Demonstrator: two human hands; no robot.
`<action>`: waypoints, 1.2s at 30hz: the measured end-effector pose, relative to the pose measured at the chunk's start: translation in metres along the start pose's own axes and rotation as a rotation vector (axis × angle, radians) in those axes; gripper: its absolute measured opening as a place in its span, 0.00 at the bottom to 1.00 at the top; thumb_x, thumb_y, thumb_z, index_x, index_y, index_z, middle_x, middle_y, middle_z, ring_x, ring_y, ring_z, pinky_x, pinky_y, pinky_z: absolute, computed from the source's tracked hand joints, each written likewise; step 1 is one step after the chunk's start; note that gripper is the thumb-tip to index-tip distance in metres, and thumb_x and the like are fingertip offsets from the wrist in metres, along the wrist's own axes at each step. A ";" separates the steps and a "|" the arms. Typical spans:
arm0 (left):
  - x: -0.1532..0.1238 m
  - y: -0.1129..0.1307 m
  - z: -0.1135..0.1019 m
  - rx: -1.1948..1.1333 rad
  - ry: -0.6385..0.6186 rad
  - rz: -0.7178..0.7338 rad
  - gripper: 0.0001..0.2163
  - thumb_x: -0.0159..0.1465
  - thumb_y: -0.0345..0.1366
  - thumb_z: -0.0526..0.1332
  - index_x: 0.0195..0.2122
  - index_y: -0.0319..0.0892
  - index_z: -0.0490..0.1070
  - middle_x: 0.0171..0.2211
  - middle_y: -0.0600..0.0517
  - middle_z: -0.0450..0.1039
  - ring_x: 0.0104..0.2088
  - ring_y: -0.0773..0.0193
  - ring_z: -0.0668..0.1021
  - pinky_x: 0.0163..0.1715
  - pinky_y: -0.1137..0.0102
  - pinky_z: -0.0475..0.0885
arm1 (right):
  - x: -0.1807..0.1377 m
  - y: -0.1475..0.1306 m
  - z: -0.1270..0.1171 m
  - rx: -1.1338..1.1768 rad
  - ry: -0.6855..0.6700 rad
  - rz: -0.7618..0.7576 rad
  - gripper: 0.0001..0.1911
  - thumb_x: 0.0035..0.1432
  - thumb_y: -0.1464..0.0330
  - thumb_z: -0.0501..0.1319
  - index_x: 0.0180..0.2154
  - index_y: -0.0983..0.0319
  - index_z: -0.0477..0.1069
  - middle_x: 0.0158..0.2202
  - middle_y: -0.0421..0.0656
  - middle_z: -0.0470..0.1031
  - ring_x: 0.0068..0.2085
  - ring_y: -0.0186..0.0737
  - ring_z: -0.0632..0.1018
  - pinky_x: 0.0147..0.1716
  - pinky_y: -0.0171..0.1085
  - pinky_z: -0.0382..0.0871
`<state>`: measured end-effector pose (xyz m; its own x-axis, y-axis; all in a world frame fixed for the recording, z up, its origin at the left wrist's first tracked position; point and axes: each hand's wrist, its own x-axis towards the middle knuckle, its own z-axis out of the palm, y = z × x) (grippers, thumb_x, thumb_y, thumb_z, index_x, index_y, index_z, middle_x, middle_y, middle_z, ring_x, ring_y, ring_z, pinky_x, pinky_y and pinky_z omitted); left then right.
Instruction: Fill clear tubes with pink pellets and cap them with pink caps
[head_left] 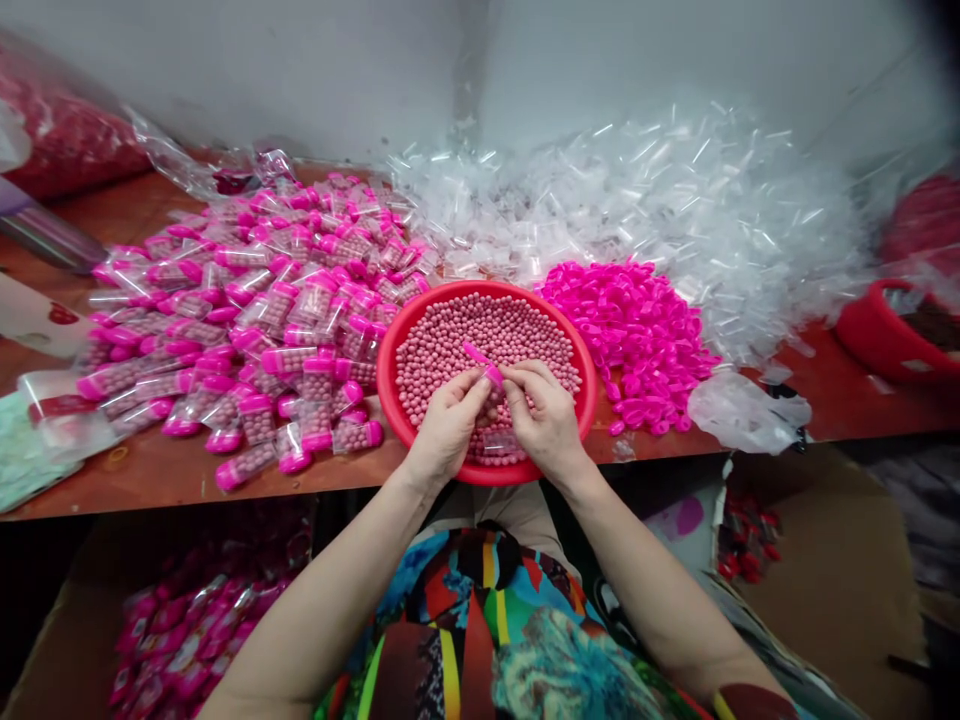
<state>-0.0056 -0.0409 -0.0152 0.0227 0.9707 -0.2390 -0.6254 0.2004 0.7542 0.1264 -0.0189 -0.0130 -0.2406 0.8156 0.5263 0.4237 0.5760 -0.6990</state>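
Both my hands meet over a red bowl (577, 345) full of small pink balls (450, 340). My left hand (448, 425) pinches a bright pink cap (493, 375) at its fingertips. My right hand (545, 415) is curled, its fingers touching the same cap, and seems to hold a clear tube (501, 442) under its palm. A loose pink cap (474, 352) lies on the balls just behind my fingers.
A heap of filled pink-capped tubes (255, 310) covers the table's left. Loose pink caps (637, 330) lie right of the bowl, clear empty tubes (675, 210) behind. Another red bowl (881, 340) stands far right. Boxes sit under the wooden table (150, 470).
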 end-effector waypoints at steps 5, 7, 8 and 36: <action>-0.004 0.000 0.000 0.073 -0.004 0.036 0.13 0.57 0.40 0.71 0.40 0.40 0.79 0.32 0.52 0.75 0.31 0.70 0.75 0.32 0.76 0.70 | 0.006 -0.006 -0.007 0.109 -0.017 0.076 0.11 0.67 0.65 0.57 0.42 0.59 0.77 0.40 0.47 0.77 0.45 0.43 0.77 0.48 0.44 0.73; -0.007 0.003 0.000 0.098 -0.068 -0.036 0.13 0.56 0.41 0.71 0.38 0.39 0.78 0.30 0.52 0.75 0.27 0.71 0.74 0.28 0.76 0.68 | 0.019 -0.001 -0.010 0.285 -0.065 0.238 0.14 0.66 0.59 0.58 0.42 0.59 0.78 0.40 0.45 0.78 0.44 0.41 0.78 0.47 0.42 0.73; -0.008 0.005 0.000 0.106 -0.095 -0.080 0.13 0.56 0.41 0.72 0.37 0.38 0.78 0.29 0.53 0.75 0.26 0.72 0.74 0.27 0.76 0.67 | 0.027 0.001 -0.010 0.398 -0.106 0.339 0.17 0.66 0.56 0.58 0.42 0.60 0.78 0.39 0.45 0.79 0.43 0.40 0.78 0.46 0.41 0.73; 0.004 -0.003 0.005 0.183 -0.067 -0.071 0.14 0.58 0.46 0.69 0.31 0.37 0.76 0.26 0.54 0.71 0.28 0.71 0.68 0.31 0.74 0.65 | -0.008 0.018 0.010 -0.352 -0.037 -0.231 0.31 0.56 0.62 0.65 0.58 0.66 0.61 0.48 0.56 0.74 0.51 0.56 0.75 0.52 0.55 0.72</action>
<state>0.0009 -0.0373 -0.0154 0.1170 0.9588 -0.2589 -0.4686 0.2831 0.8369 0.1275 -0.0146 -0.0345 -0.3926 0.6720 0.6279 0.6260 0.6954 -0.3528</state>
